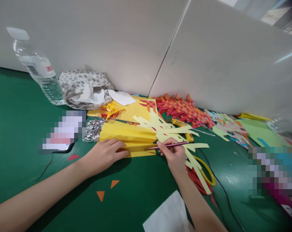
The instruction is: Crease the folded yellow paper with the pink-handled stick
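A sheet of yellow pleated paper (133, 132) lies in front of me on the green table. My left hand (109, 151) holds its left part, the fingers bent over the near folds and the thumb along the front. In my right hand (172, 153) a thin purple pencil (176, 144) is pinched, its tip touching the paper near a fold. Pale yellow paper strips (174, 130) lie crossed over each other just beyond and beside the right hand. Under them, partly hidden, are scissors with red handles (199, 183) and a yellow ring-shaped handle (210, 172).
Behind stand a water bottle (43, 72) and a patterned tissue pouch (84, 85). A blurred phone (65, 130) and a bag of googly eyes (94, 130) lie left. Woven red-orange paper fish (179, 108) line the grey partition (126, 42). White paper (168, 214) lies nearest me.
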Tool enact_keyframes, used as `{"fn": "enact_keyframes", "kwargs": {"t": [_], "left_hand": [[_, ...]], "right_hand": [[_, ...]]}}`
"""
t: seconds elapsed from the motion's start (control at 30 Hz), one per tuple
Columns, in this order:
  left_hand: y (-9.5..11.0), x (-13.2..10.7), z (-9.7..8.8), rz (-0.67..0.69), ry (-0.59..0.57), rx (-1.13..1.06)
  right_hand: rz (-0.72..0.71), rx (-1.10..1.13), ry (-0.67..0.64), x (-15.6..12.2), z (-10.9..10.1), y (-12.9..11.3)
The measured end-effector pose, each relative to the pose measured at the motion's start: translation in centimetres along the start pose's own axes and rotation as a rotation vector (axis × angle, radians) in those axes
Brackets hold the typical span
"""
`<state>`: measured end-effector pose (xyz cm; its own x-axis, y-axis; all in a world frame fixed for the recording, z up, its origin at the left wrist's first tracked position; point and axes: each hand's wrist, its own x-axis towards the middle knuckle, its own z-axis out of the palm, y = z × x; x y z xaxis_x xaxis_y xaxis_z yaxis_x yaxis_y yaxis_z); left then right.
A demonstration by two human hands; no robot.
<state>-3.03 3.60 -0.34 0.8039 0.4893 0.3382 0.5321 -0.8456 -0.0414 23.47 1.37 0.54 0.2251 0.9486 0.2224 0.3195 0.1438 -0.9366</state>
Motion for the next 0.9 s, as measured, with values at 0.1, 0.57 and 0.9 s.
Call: {"fn": "enact_keyframes", "kwargs": {"t": [0.1,0.57,0.9], "left_hand": [[0.0,0.0,0.0,-0.004,-0.004,-0.011],[0.8,0.2,-1.3,0.087,0.214,0.13],[5.5,0.5,0.2,0.05,0.056,-0.121]], "right_hand": [[-0.02,0.009,0.019,0.4,-0.6,0.4],[-0.052,-0.002,-0.058,-0.7,0.9,-1.0],[-0.035,0.055,-0.068,-0.8,1.0,-1.0]]}}
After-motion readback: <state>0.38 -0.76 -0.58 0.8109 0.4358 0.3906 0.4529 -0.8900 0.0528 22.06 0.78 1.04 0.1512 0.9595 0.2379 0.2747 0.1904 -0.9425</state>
